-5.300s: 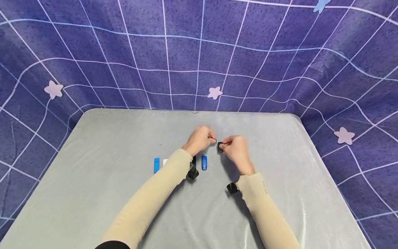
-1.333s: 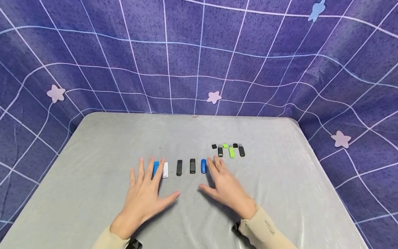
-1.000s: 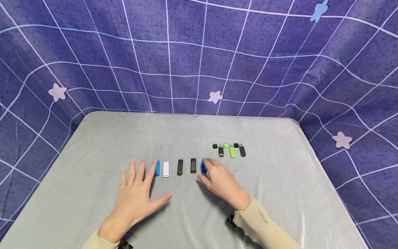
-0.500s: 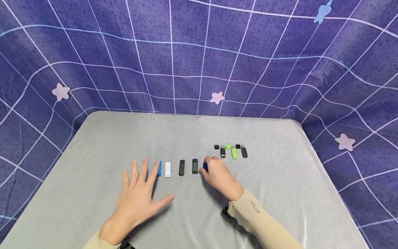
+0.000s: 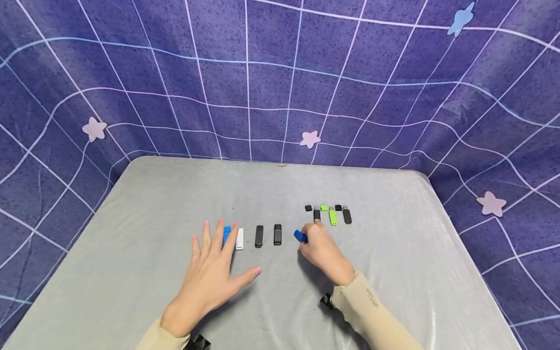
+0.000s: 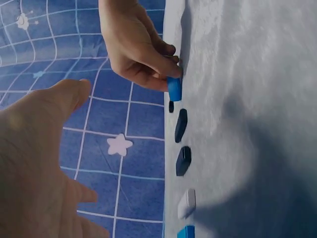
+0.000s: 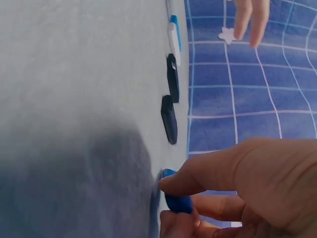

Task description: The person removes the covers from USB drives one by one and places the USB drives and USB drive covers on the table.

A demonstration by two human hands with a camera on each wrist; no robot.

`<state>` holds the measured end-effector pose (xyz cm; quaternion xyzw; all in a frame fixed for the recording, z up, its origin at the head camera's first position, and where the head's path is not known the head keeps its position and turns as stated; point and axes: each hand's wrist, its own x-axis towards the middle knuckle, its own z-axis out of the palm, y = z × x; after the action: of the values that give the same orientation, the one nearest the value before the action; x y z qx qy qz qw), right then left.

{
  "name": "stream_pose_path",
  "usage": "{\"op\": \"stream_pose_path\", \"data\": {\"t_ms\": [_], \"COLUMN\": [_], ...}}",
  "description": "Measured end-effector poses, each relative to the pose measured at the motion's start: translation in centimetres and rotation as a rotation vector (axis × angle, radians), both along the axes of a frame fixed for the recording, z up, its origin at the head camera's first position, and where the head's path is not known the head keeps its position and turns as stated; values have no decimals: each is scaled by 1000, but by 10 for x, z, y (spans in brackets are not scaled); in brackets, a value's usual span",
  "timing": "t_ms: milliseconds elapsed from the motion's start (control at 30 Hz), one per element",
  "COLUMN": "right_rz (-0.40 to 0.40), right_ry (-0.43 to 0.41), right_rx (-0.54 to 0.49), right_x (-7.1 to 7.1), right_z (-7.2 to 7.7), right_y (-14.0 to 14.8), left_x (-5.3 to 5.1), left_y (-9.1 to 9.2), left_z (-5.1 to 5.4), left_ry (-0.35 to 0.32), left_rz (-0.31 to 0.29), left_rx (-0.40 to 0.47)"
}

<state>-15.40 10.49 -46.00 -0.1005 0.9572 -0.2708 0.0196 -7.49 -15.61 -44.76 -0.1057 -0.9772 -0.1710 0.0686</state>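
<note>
My right hand [image 5: 324,253] pinches a dark blue USB stick [image 5: 300,236] between thumb and fingers. The stick lies tilted, one end pointing left; in the right wrist view the thumb crosses the blue USB stick [image 7: 179,203]. My left hand [image 5: 210,279] is spread with straight fingers, holding nothing. Its fingers partly cover a light blue USB stick [image 5: 227,230] in the head view, beside a white USB stick [image 5: 239,239]. Between the hands lie two black USB sticks, one on the left [image 5: 259,236] and one on the right [image 5: 277,234].
Farther back on the right of the grey-covered table [image 5: 183,194] lie uncapped sticks: black [image 5: 317,214], green [image 5: 333,217] and another black [image 5: 347,215]. Their loose caps, black [image 5: 308,208], green [image 5: 323,208] and black [image 5: 338,207], sit beside them. A purple curtain [image 5: 271,87] hangs behind.
Earlier both hands worked on a black stick farther back. Since then the right hand has come down on the dark blue stick, gripped it and turned it. The left hand stays spread.
</note>
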Motion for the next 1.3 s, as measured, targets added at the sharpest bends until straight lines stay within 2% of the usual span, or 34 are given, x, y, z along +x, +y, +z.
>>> {"op": "stream_pose_path", "data": {"t_ms": [167, 333, 533, 700, 900, 1033, 1200, 1300], "right_rz": [3, 39, 132, 199, 221, 224, 244, 251], "right_ry": [33, 69, 23, -20, -71, -97, -110, -109], "right_rx": [-82, -178, -356, -487, -533, -546, -556, -554], "right_x": [5, 13, 27, 39, 54, 60, 64, 65], "right_z": [5, 15, 30, 47, 68, 75, 76, 77], "right_y": [13, 22, 27, 26, 21, 19, 17, 16], "left_x": [0, -3, -7, -9, -10, -12, -12, -13], "left_y": [9, 17, 27, 38, 49, 54, 58, 59], "left_z": [2, 7, 13, 22, 37, 45, 47, 45], "left_ry": [5, -38, -24, -30, 24, 35, 67, 94], "left_rz": [-15, -59, -118, -157, -218, -282, -342, -358], "left_rx": [16, 72, 178, 261, 320, 313, 275, 268]}}
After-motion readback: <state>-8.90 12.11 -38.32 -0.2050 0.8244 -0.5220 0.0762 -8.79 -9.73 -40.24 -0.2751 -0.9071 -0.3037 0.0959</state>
